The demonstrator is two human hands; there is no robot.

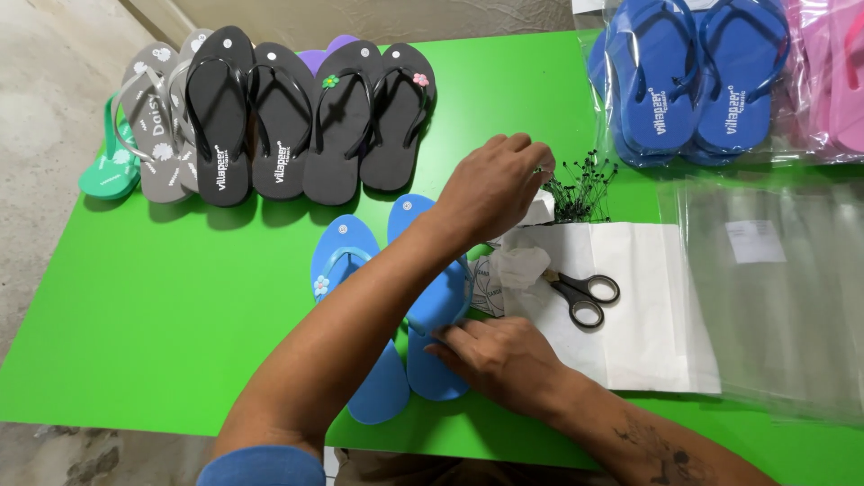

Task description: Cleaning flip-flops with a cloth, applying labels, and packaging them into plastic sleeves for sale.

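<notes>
A pair of light blue flip-flops lies on the green table (171,306) in front of me. The left one (340,256) has a small flower on its strap. My right hand (504,360) presses on the right blue flip-flop (443,301) and grips its edge. My left hand (493,184) reaches across that flip-flop to a bunch of thin black plastic fasteners (580,189), fingertips pinched together at the bunch. My left forearm hides part of both flip-flops.
Black-handled scissors (585,295) lie on white paper (652,315). Clear plastic bags (783,297) are stacked at the right. Black flip-flops (279,117), grey ones (157,117) and a green one (108,171) line the far left. Bagged blue (684,81) and pink (832,81) pairs sit far right.
</notes>
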